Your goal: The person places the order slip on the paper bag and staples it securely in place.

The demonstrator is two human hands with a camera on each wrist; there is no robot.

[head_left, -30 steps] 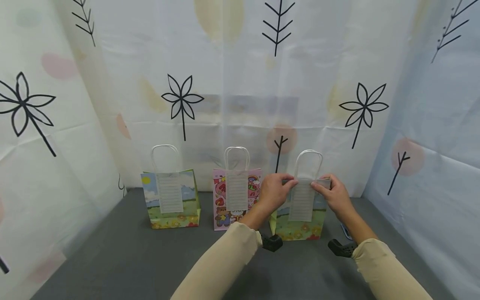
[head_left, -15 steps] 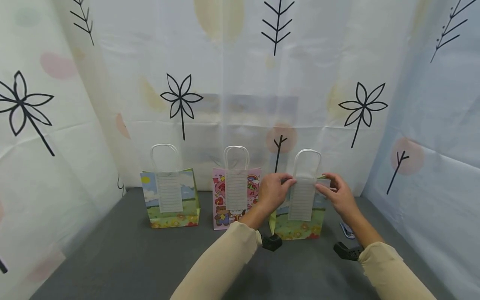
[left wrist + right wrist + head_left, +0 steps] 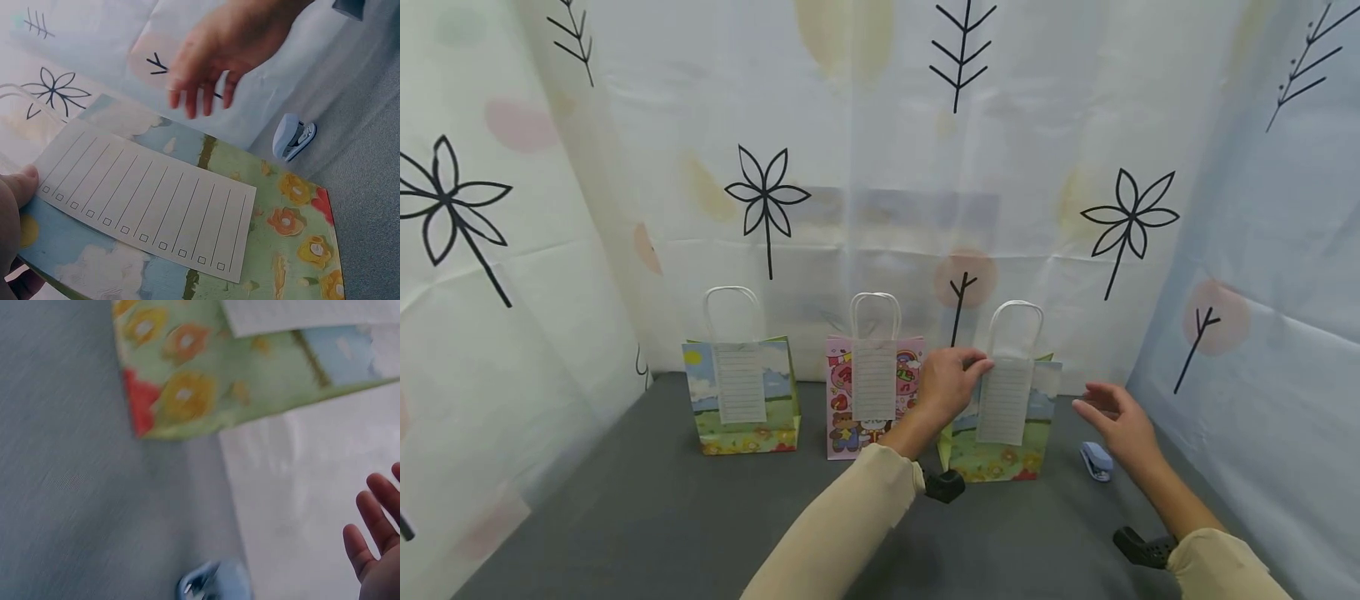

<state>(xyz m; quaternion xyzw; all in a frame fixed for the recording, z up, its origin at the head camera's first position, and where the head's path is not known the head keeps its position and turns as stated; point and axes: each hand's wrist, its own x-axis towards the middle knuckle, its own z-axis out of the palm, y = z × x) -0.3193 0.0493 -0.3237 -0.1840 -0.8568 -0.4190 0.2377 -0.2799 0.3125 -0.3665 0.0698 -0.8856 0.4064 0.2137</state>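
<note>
My left hand (image 3: 950, 383) pinches a lined paper slip with checkboxes (image 3: 150, 200) against the top edge of the right-hand paper gift bag (image 3: 1000, 462). That bag has a landscape print with flowers, and its white twisted handle (image 3: 1017, 305) stands up. To the right of the bag, my right hand (image 3: 1123, 425) is in the air, holding nothing, with fingers loosely bent. Below it on the table lies a small light-blue stapler (image 3: 1097, 461), also visible in the left wrist view.
A matching landscape gift bag (image 3: 778, 408) stands at the left and a pink cartoon gift bag (image 3: 838, 442) in the middle. Each has a lined slip at its front. Printed white curtains (image 3: 880, 125) enclose the grey table (image 3: 625, 517) at the back and sides.
My right hand has let go of the bag's top edge and moved right and down toward the stapler, which is now uncovered. The left hand has stayed at the slip.
</note>
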